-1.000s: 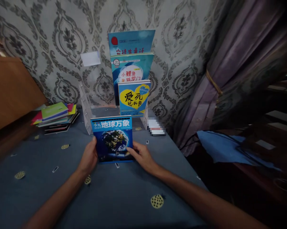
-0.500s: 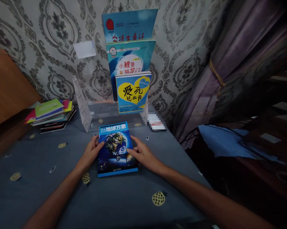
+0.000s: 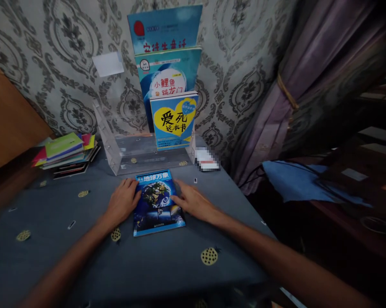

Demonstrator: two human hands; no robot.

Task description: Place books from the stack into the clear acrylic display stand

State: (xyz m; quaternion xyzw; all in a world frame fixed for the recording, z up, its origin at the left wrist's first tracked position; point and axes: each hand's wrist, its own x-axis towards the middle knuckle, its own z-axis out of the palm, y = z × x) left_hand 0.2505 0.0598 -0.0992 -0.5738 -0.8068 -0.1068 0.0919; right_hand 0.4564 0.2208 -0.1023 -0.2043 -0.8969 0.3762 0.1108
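Note:
A blue book (image 3: 158, 216) with the Earth on its cover lies flat or nearly flat on the cloth-covered table, in front of a clear stepped stand. My left hand (image 3: 124, 199) grips its left edge, thumb along the side and fingers near the upper corner. From the other side, my right hand (image 3: 193, 199) has its thumb over the right edge, and its fingers are partly hidden. Upright in the stand (image 3: 116, 147), on its right part, are a blue book with a yellow heart (image 3: 174, 122), a teal book (image 3: 170, 64) and a taller blue book (image 3: 164, 30).
To the left, a pile of books and colored booklets (image 3: 67, 152) sits near a wooden panel (image 3: 15, 115). A blurred-out white item (image 3: 207, 159) is right of the stand. Beyond the right table edge are a tied curtain (image 3: 260, 115) and a blue cloth (image 3: 295, 182).
The Earth book has come down flatter onto the table, its top edge lower. My left fingers have shifted from holding it to resting along its left side. The view has moved slightly.

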